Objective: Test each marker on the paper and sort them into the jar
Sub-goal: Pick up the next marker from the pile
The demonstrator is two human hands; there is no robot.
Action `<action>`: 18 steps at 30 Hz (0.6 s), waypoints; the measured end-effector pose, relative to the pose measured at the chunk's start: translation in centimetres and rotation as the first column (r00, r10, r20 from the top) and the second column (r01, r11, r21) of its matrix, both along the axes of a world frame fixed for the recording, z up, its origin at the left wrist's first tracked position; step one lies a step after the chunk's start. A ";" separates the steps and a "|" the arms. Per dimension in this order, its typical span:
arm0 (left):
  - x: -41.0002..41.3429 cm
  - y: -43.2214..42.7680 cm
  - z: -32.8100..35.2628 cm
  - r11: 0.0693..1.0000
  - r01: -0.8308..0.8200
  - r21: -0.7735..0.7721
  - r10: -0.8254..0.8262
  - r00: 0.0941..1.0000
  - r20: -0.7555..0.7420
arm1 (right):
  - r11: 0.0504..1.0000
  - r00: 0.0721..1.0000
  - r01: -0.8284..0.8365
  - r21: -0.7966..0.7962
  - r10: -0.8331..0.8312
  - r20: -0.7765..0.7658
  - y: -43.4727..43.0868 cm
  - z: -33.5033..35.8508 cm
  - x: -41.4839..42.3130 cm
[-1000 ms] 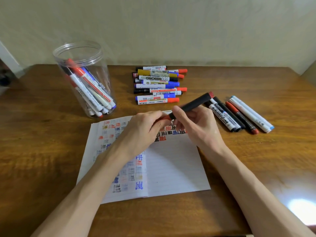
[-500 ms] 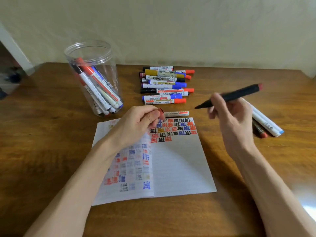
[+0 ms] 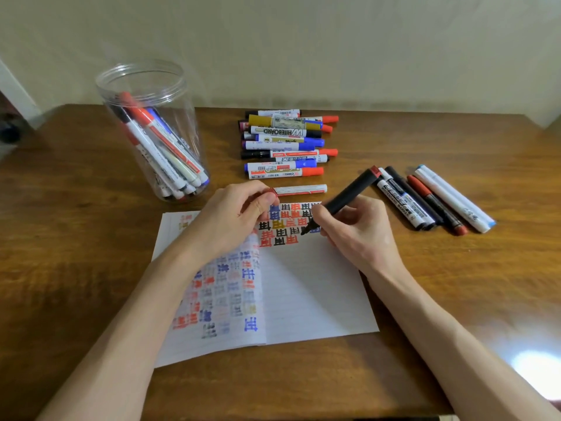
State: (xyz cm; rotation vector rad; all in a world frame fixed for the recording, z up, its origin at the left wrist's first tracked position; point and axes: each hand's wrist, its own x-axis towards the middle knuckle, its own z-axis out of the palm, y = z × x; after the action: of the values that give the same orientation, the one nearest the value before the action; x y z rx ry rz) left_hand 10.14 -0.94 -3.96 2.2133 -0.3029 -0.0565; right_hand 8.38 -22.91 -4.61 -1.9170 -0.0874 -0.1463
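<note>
Marker (image 3: 349,199) back at paper (image 3: 318,284) edge

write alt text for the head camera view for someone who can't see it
A person's right hand holds a black marker with its tip on paper covered in coloured test marks, while the left hand pinches a red cap. A clear jar at left holds markers, and loose markers lie on the table behind and right of the paper.

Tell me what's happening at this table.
The person's right hand holds an uncapped black marker, tip at the paper beside rows of coloured test marks. The left hand pinches a red cap. Several markers stand in the jar; other markers lie on the table.
</note>
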 end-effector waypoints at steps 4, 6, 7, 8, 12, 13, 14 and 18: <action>0.0 -0.1 -0.4 1.000 -0.001 0.030 0.000 0.999 0.040 | 0.999 0.999 0.018 -0.030 -0.017 0.032 0.3 0.0 -0.2; 0.0 -0.3 -0.6 0.997 -0.004 0.080 -0.004 0.995 0.095 | 0.999 0.999 0.020 -0.049 -0.018 0.043 0.3 -0.1 -0.2; 0.0 -0.4 -0.6 0.995 -0.010 0.100 -0.002 0.993 0.118 | 0.998 0.999 0.024 -0.054 -0.021 0.045 0.3 -0.2 -0.2; 0.0 -0.5 -0.7 0.994 -0.015 0.112 0.000 0.991 0.133 | 0.998 0.998 0.031 -0.054 -0.028 0.047 0.3 -0.3 -0.2; 0.0 -0.5 -0.6 0.993 -0.018 0.113 0.004 0.992 0.125 | 0.997 0.997 0.053 -0.063 -0.049 0.053 0.2 -0.4 -0.1; 0.0 -0.5 -0.6 0.993 -0.021 0.117 0.007 0.992 0.124 | 0.996 0.997 0.054 -0.065 -0.051 0.053 0.3 -0.5 -0.1; 0.0 -0.5 -0.5 0.992 -0.026 0.123 0.010 0.992 0.124 | 0.996 0.997 0.055 -0.066 -0.052 0.053 0.3 -0.5 0.0; 0.0 -0.6 -0.5 0.990 -0.033 0.139 0.016 0.992 0.123 | 0.995 0.998 0.053 -0.081 -0.049 0.046 0.3 -0.6 0.0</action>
State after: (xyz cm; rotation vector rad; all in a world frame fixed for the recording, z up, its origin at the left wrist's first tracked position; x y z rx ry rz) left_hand 10.15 -1.53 -4.45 2.3656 -0.3485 0.0729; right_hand 8.41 -22.60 -5.22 -1.9995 -0.0752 -0.2225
